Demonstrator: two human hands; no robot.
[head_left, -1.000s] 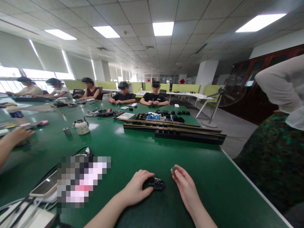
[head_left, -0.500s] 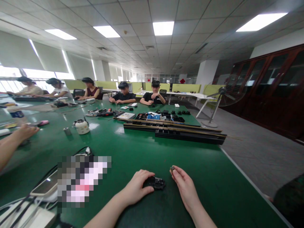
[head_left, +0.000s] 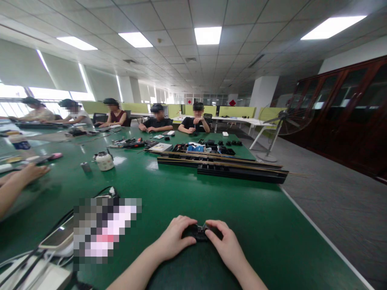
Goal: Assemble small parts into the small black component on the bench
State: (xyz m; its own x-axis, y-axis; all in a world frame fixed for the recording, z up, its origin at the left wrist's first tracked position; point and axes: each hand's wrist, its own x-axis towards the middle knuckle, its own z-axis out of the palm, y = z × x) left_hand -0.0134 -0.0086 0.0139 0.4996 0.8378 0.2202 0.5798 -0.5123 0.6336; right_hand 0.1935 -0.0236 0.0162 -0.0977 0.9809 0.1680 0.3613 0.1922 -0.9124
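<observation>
A small black device (head_left: pixel 199 234) with bare inner parts on its top, perhaps an opened computer mouse, lies on the green table (head_left: pixel 169 193) in front of me. Round its left end my left hand (head_left: pixel 175 237) is closed, thumb at the near side and fingers at the far side. My right hand (head_left: pixel 223 241) is at the device's right end, thumb and forefinger pinched on a small greyish piece, mostly covered by the fingertips. Whether that piece touches the device, I cannot tell.
To the left lie a phone (head_left: pixel 57 237), cables and a blurred-out patch. A white jar (head_left: pixel 104 160) and a grey cylinder (head_left: pixel 85 167) stand beyond. Black rails (head_left: pixel 242 174) with thin rods cross the table's far part. A co-worker's hand (head_left: pixel 32 173) is at far left.
My right hand has moved left with the small piece, from apart to the device's right end. My left hand has stayed on the device. The co-worker's hands at left have shifted slightly.
</observation>
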